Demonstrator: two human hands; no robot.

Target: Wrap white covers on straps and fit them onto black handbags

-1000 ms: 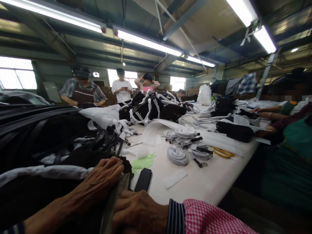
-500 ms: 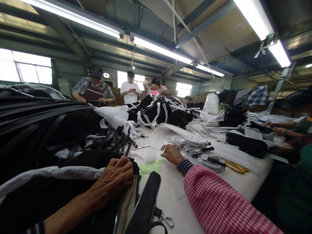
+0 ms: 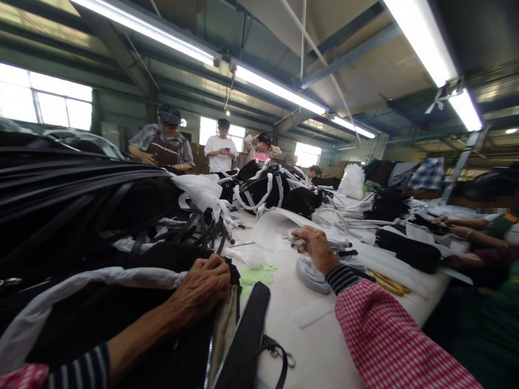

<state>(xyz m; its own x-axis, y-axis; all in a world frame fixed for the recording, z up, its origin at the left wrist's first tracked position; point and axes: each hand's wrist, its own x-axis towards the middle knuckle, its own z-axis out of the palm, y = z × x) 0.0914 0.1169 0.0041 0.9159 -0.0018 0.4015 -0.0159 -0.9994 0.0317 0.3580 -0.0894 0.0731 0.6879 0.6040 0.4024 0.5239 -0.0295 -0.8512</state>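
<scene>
My left hand [image 3: 208, 283] is closed on the upper edge of a black bag [image 3: 138, 324], beside its open zipper and beige lining. A white-wrapped handle [image 3: 121, 274] arches over the bag. Right of it lies a flat black strap piece [image 3: 247, 329] with a metal snap hook [image 3: 287, 357]. Across the table, my right hand [image 3: 318, 248] has its fingers curled around part of a white wrapped strap [image 3: 295, 239] at the strap pile; its fingertips are partly hidden. Just below that hand sits a coiled grey-white strap [image 3: 311, 274].
Black bags [image 3: 263, 189] are heaped mid-table, and a dark strap pile [image 3: 101, 200] rises at left. A green cloth [image 3: 257, 276], a white slip [image 3: 313, 312] and yellow-handled scissors [image 3: 387, 282] lie on the white table [image 3: 300, 346]. Co-workers stand beyond and at right.
My right hand has moved right into the strap pile and its fingers have closed. A coiled strap now shows below it. My left hand stays on the bag's edge while the view shifts slightly.
</scene>
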